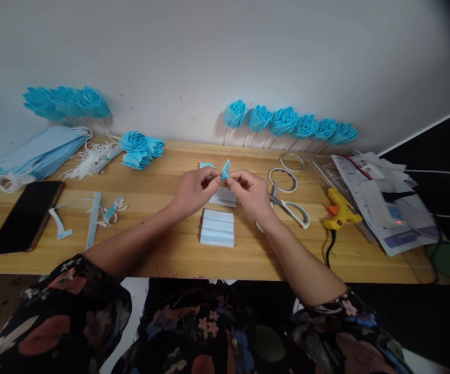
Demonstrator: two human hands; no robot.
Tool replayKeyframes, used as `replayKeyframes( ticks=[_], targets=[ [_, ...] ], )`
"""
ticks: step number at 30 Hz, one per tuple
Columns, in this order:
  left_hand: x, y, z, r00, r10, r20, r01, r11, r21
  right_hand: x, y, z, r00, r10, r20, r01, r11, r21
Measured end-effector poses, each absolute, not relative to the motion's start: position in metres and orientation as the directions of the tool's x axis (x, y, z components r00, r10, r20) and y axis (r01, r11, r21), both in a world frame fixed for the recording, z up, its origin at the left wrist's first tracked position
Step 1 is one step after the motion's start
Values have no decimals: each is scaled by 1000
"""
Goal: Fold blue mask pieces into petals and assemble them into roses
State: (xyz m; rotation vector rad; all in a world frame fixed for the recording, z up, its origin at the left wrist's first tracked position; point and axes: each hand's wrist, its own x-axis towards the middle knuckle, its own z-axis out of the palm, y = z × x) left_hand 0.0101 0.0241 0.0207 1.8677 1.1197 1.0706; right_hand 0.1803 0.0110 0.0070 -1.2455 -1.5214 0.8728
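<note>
At the middle of the table, my left hand [198, 188] and my right hand [249, 189] are close together, fingertips pinched on one small folded piece of blue mask fabric [226, 169]. The piece stands upright, its pointed tip above the fingers. Below the hands lies a pale fabric piece [225, 197], partly covered by them, and a blue corner of fabric [206, 165] shows behind my left hand. Nearer to me is a stack of pleated pale blue squares [217, 227]. White-handled scissors [292, 210] lie beside my right wrist, partly hidden.
Blue fabric flowers [283, 122] on sticks lean on the wall; more flowers [137, 148] lie left. Face masks [41, 156], a phone [25, 218] and scraps [111, 210] are on the left. Tape rolls [283, 180], a yellow glue gun [341, 210] and papers [388, 208] lie right.
</note>
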Motion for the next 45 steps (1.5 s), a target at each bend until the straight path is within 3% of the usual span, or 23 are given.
replayKeyframes(
  ticks=[3,7,11,15,20,24,29,38,45],
  targets=[
    [8,29,20,235,930,282,287,-343,894,181,11,10,-28,981,193,229,194,-954],
    [5,38,19,125,979,160,65,-169,984,182,13,13,-41,995,90,39,92,-995],
    [4,39,20,255,967,5,-56,9,998,182,14,12,-60,997,52,-23,51,-998],
    [5,35,21,376,925,57,18,-69,997,183,15,10,-75,995,69,-17,68,-998],
    [8,33,20,356,930,94,7,-103,995,185,14,12,-169,981,98,57,109,-992],
    [10,32,21,365,926,95,38,-117,992,183,13,11,-140,979,149,199,175,-964],
    [8,33,21,383,921,73,37,-94,995,182,13,12,-119,982,145,237,170,-957],
    [5,37,17,365,931,23,55,-46,997,187,15,13,-185,981,61,137,87,-987],
    [5,40,16,307,945,108,53,-131,990,187,17,15,-129,988,83,143,101,-984]
  ],
)
